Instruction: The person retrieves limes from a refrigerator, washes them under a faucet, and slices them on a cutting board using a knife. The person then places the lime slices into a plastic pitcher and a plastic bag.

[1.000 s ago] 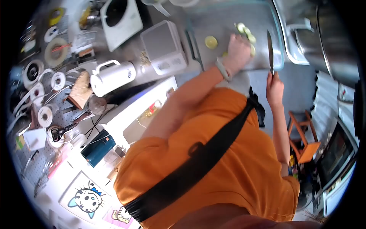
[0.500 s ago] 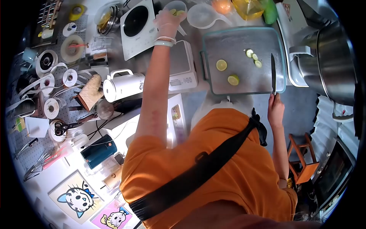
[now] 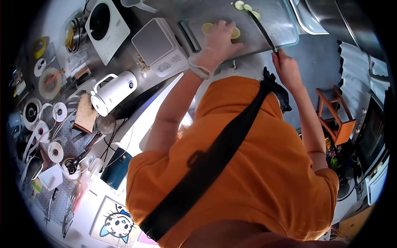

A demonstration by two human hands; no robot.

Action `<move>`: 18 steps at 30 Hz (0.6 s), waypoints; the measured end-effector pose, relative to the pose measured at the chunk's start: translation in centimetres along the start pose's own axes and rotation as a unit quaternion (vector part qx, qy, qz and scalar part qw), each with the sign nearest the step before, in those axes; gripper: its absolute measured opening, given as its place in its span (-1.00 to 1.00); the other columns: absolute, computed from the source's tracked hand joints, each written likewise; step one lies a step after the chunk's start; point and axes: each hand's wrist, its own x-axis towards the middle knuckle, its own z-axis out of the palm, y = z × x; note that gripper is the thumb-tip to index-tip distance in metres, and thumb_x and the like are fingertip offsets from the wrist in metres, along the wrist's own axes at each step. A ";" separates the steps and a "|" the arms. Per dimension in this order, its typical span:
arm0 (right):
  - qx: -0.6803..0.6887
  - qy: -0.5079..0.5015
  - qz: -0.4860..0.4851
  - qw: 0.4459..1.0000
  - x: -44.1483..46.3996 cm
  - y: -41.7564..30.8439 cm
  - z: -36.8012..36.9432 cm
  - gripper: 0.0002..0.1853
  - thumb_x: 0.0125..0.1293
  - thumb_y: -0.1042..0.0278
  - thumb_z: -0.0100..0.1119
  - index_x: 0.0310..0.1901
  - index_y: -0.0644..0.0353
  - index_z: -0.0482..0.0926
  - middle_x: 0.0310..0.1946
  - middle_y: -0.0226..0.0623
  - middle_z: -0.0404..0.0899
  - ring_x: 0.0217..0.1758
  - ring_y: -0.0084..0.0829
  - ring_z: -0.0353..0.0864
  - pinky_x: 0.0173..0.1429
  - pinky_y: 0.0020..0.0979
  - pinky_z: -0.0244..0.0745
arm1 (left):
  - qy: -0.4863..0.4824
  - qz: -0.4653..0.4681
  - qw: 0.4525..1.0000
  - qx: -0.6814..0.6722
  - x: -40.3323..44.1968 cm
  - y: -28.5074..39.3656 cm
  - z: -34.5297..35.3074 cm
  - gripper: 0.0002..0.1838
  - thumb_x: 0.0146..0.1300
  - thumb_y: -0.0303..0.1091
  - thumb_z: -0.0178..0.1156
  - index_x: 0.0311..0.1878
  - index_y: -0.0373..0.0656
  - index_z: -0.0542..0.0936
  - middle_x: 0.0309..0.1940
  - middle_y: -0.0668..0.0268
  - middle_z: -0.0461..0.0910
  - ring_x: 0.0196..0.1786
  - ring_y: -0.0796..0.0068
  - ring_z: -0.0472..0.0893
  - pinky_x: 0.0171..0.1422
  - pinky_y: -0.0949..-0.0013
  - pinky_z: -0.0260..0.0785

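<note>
My left hand (image 3: pixel 219 43) is over the near left part of the cutting board (image 3: pixel 282 25), fingers spread and holding nothing. Its fingertips lie between two cut citrus pieces, one lemon or lime piece (image 3: pixel 207 28) on the left and another citrus piece (image 3: pixel 235 33) on the right; whether they touch either I cannot tell. In my right hand (image 3: pixel 286 68), at the board's near right edge, is the handle of a dark-bladed knife (image 3: pixel 263 32). The blade slants up and left, its tip beside several thin citrus slices (image 3: pixel 247 7). The board's far side is out of view.
Left of the board stand a kitchen scale (image 3: pixel 167 51), an induction hob (image 3: pixel 108 31) and a white kettle (image 3: pixel 115 93). A large steel pot (image 3: pixel 351 16) is at the right. Tape rolls and tools crowd the far left; a wooden stool (image 3: pixel 337 120) stands on the floor.
My left hand has come from the small cup of citrus pieces at the back to the board, beside the cut pieces. The knife has swung left towards the slices. The whole view has shifted.
</note>
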 end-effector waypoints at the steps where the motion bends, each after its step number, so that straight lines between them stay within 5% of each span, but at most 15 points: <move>1: 0.000 -0.004 -0.002 1.000 -0.1 0.1 0.1 -0.77 0.35 0.27 -0.04 -0.31 0.30 0.36 -0.58 0.08 0.48 -0.44 0.12 0.47 -0.37 -0.05 0.35 | 0.008 -0.003 1.000 -0.007 0.2 -0.3 0.7 -0.34 -0.10 -0.09 0.37 0.10 -0.14 0.44 0.00 0.12 0.43 0.08 0.07 0.43 0.15 0.17 0.32; 5: -0.006 0.001 -0.011 1.000 -0.2 0.2 0.2 -0.76 0.35 0.25 -0.05 -0.31 0.29 0.36 -0.58 0.08 0.48 -0.45 0.12 0.47 -0.37 -0.04 0.35 | -0.012 -0.010 0.999 -0.044 0.8 -1.5 1.0 -0.39 -0.11 -0.18 0.38 0.06 -0.13 0.46 0.00 0.10 0.43 0.06 0.09 0.46 0.13 0.21 0.34; 10: -0.005 -0.030 -0.009 1.000 -0.4 -0.5 -0.1 -0.72 0.33 0.19 -0.04 -0.34 0.29 0.38 -0.58 0.07 0.51 -0.46 0.07 0.52 -0.35 -0.02 0.40 | -0.009 -0.095 0.944 -0.315 1.5 -1.1 1.8 -0.48 -0.08 -0.39 0.36 0.00 -0.18 0.42 -0.13 0.19 0.53 -0.11 0.32 0.57 0.01 0.33 0.42; 18: 0.005 -0.043 -0.033 0.999 -0.6 -1.1 1.2 -0.72 0.34 0.21 -0.08 -0.35 0.31 0.36 -0.56 0.05 0.51 -0.43 0.08 0.51 -0.32 -0.01 0.41 | 0.095 -0.099 0.926 -0.350 1.5 -1.7 3.5 -0.46 -0.08 -0.40 0.42 -0.01 -0.27 0.42 -0.23 0.22 0.58 -0.18 0.45 0.58 -0.04 0.43 0.44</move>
